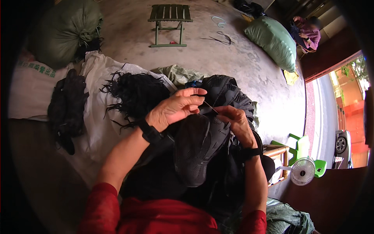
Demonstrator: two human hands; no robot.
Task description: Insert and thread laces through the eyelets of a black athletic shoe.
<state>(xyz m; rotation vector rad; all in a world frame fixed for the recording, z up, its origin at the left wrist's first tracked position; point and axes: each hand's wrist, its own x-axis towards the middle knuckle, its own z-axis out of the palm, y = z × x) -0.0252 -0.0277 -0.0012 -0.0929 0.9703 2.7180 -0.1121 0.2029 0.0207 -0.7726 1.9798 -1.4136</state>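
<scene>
A dark, textured shoe (191,146) lies across my lap, with more black shoe pieces (222,89) heaped just beyond it. Above them, a thin pale strand (210,107), thread or needle, spans the short gap between my hands. My left hand (181,105) comes in from the left with curled fingers, and the strand's upper end meets its fingertips. The lower end is pinched between thumb and fingers of my right hand (233,119), close over the shoe. Both wrists wear black bands.
Left of my lap, black strips (136,91) lie piled on a white sheet (93,74), beside a dark bundle (68,105). A folding stool (169,25) stands ahead. Stuffed sacks (272,41) rest farther off, near a seated person (309,35). At right are a small fan (302,171) and green chair (302,148).
</scene>
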